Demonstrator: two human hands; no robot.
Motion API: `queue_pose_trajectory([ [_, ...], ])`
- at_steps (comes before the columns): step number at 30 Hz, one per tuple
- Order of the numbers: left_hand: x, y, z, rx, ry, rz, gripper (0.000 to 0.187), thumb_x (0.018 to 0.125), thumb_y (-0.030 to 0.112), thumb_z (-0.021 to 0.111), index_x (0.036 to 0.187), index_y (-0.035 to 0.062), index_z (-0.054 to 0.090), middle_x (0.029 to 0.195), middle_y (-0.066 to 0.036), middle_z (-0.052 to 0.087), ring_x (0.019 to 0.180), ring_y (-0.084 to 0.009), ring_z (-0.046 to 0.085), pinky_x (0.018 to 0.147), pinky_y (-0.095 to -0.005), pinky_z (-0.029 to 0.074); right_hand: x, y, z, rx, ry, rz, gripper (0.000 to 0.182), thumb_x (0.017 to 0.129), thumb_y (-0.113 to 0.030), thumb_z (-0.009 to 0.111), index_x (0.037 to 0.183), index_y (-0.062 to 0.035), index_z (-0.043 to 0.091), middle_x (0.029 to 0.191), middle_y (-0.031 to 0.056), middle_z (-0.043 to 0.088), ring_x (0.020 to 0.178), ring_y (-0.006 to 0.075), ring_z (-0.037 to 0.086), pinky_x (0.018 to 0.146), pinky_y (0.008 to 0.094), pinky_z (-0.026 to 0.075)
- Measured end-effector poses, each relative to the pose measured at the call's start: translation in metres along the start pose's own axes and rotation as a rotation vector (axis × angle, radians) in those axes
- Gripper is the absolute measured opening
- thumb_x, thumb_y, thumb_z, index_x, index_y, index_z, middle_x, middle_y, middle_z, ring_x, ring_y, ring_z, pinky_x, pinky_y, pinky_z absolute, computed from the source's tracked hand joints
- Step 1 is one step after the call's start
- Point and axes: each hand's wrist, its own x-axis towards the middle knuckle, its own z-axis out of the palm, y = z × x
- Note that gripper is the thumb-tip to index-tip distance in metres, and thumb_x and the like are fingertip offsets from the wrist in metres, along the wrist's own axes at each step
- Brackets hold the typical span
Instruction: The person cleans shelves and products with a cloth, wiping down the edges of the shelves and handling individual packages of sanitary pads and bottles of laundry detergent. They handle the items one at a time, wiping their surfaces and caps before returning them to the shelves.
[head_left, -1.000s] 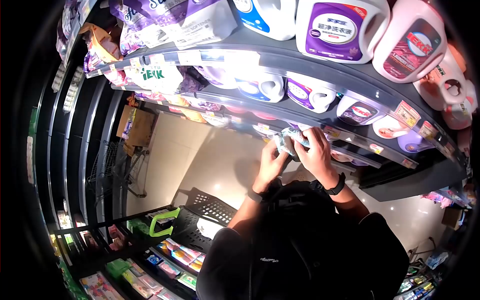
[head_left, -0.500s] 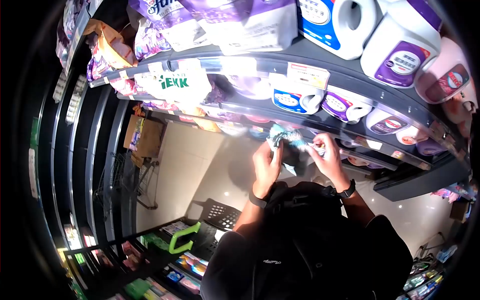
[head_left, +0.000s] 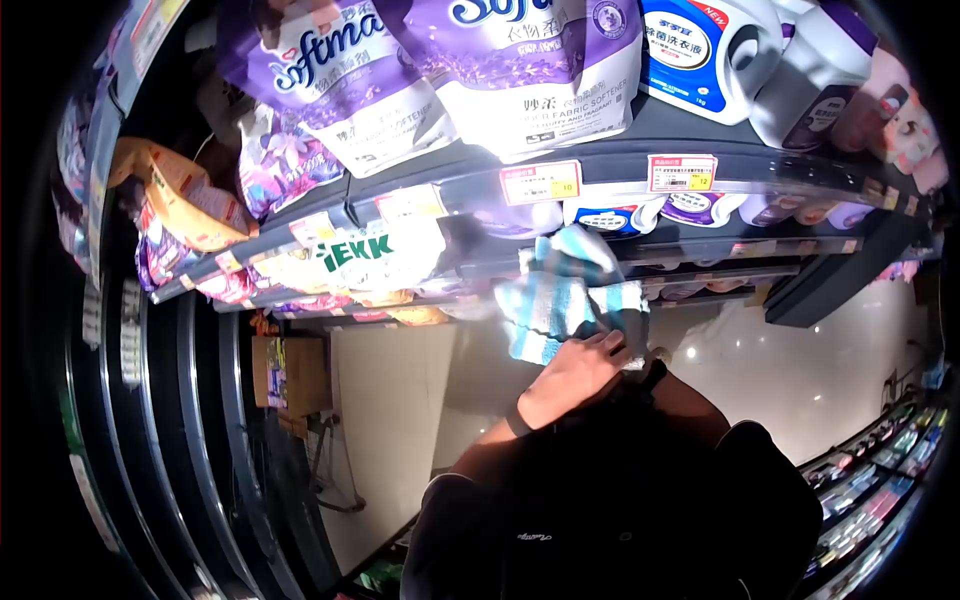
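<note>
A cloth (head_left: pixel 570 300) with blue, white and grey stripes hangs loosely bunched in front of my body, just before the shelf edge. My left hand (head_left: pixel 585 370) grips its lower part, fingers curled over the fabric. Of my right hand (head_left: pixel 659 356) only a small part shows, close by the cloth's lower right corner. Its fingers are hidden, so whether it holds the cloth cannot be seen. A dark band circles my left wrist.
Purple fabric softener pouches (head_left: pixel 535 75), a blue-labelled detergent bottle (head_left: pixel 695 55) and price tags (head_left: pixel 541 184) line the shelf ahead. Lower shelves hold more bottles. A cardboard box (head_left: pixel 305 375) stands on a cart at left, beside dark shelving (head_left: pixel 150 430).
The bunched cloth has spread out, showing its stripes. My left hand has moved right and down, and my right hand has drawn in lower behind the cloth. The view has shifted.
</note>
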Motion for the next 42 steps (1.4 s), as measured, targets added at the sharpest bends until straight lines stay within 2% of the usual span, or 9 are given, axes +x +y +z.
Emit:
queue_pose_trajectory([
  [5,-0.017,-0.014,-0.006,-0.064,0.057,0.053,0.022,0.078,0.014,0.064,0.099,0.0099,0.062,0.094,-0.006,0.057,0.08,-0.0218,0.063,0.06,-0.0329,0.053,-0.026,0.057,-0.047,-0.302,-0.007,-0.174,0.04,0.101,-0.02,0.04,0.138,-0.0048,0.043,0.132,0.008,0.05,0.121,0.0172,0.048,0.104,0.031,0.039],
  [16,0.013,-0.013,-0.014,-0.363,-0.106,0.242,0.03,0.08,0.018,0.065,0.108,0.0096,0.058,0.102,-0.011,0.054,0.094,-0.0278,0.06,0.077,-0.0361,0.052,-0.027,-0.043,-0.02,-0.35,0.377,-0.208,0.038,0.098,-0.019,0.046,0.133,-0.0035,0.045,0.128,0.0119,0.053,0.115,0.0213,0.054,0.096,0.0328,0.045],
  [21,0.049,0.003,-0.002,-0.312,0.323,0.035,0.025,0.072,0.004,0.067,0.097,0.0043,0.066,0.104,-0.011,0.059,0.097,-0.029,0.059,0.086,-0.0409,0.049,-0.023,-0.059,-0.018,-0.375,0.426,-0.317,0.038,0.096,-0.019,0.048,0.131,-0.003,0.046,0.127,0.0137,0.054,0.113,0.0232,0.056,0.093,0.0336,0.048],
  [23,0.071,0.0,-0.002,-0.164,0.359,0.038,0.035,0.07,0.009,0.072,0.104,0.0047,0.067,0.113,-0.013,0.059,0.103,-0.0339,0.058,0.087,-0.0427,0.049,-0.02,-0.066,-0.021,-0.149,0.458,-0.304,0.038,0.096,-0.018,0.049,0.13,-0.0027,0.047,0.126,0.0144,0.055,0.111,0.0239,0.057,0.091,0.034,0.049],
  [24,0.078,-0.002,0.004,-0.111,0.324,0.033,0.035,0.071,0.012,0.073,0.105,0.0047,0.067,0.119,-0.015,0.057,0.108,-0.0357,0.056,0.09,-0.0449,0.047,-0.023,-0.064,-0.02,0.291,0.498,-0.161,0.043,0.097,-0.02,0.048,0.137,-0.0032,0.041,0.133,0.0141,0.052,0.117,0.0237,0.055,0.096,0.0347,0.047],
  [28,0.102,0.012,0.029,-0.232,0.289,0.15,0.046,0.07,0.028,0.076,0.109,0.0054,0.065,0.131,-0.017,0.052,0.116,-0.0373,0.052,0.093,-0.0488,0.045,-0.029,-0.06,-0.033,-0.223,0.525,-0.261,0.043,0.097,-0.019,0.048,0.137,-0.0041,0.041,0.131,0.0125,0.052,0.116,0.0223,0.054,0.095,0.0337,0.047],
  [34,0.112,0.035,0.049,-0.229,0.311,0.031,0.039,0.066,0.018,0.075,0.102,0.0061,0.066,0.095,-0.01,0.055,0.088,-0.0288,0.058,0.074,-0.0381,0.05,-0.017,-0.083,-0.042,-0.44,0.52,-0.272,0.041,0.097,-0.019,0.049,0.134,-0.0039,0.044,0.127,0.0118,0.054,0.11,0.0217,0.056,0.091,0.0322,0.048],
  [40,0.132,0.048,0.044,-0.447,0.466,-0.171,0.018,0.076,0.012,0.072,0.092,0.0052,0.07,0.091,-0.007,0.063,0.085,-0.0267,0.063,0.067,-0.034,0.053,-0.009,-0.103,-0.041,-0.706,0.491,-0.286,0.039,0.096,-0.019,0.05,0.132,-0.0037,0.047,0.122,0.0111,0.056,0.104,0.021,0.057,0.087,0.0307,0.048],
  [42,0.133,0.046,0.049,-0.454,0.332,-0.123,0.03,0.077,0.016,0.073,0.105,0.006,0.068,0.096,-0.009,0.065,0.089,-0.0285,0.064,0.072,-0.0355,0.054,-0.01,-0.11,-0.04,-0.837,0.468,-0.293,0.039,0.095,-0.019,0.051,0.131,-0.0037,0.047,0.121,0.0109,0.057,0.102,0.0208,0.057,0.086,0.0302,0.049],
])
